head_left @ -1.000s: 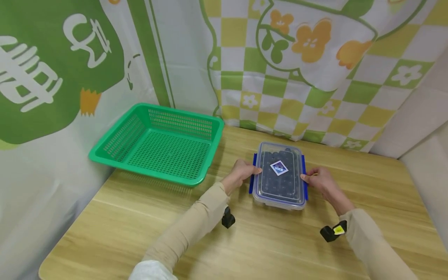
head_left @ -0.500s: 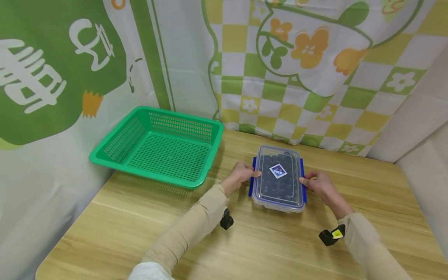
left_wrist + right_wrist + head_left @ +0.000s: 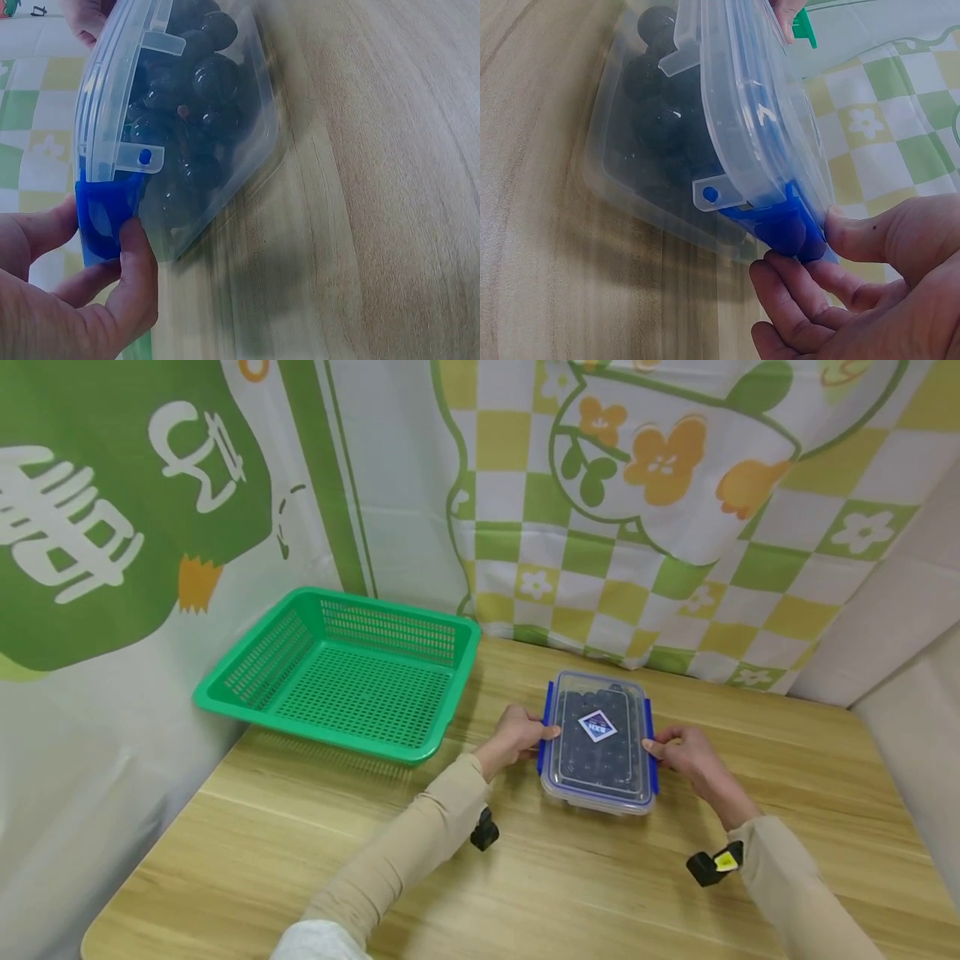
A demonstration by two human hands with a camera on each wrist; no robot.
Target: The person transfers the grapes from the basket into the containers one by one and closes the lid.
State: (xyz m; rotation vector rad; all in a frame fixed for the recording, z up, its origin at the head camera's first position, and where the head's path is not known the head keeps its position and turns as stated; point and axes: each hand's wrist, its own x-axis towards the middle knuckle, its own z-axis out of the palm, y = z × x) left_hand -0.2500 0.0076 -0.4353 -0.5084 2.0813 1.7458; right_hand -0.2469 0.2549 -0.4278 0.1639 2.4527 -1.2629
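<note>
A clear box (image 3: pixel 597 742) of dark berries is sitting on the table (image 3: pixel 300 827) between my hands. My left hand (image 3: pixel 516 737) is pinching the blue clip (image 3: pixel 105 214) on its near side, thumb over fingers. My right hand (image 3: pixel 686 756) is pinching the opposite blue clip (image 3: pixel 784 217) likewise. A green basket (image 3: pixel 345 668) is lying well beyond my left hand.
</note>
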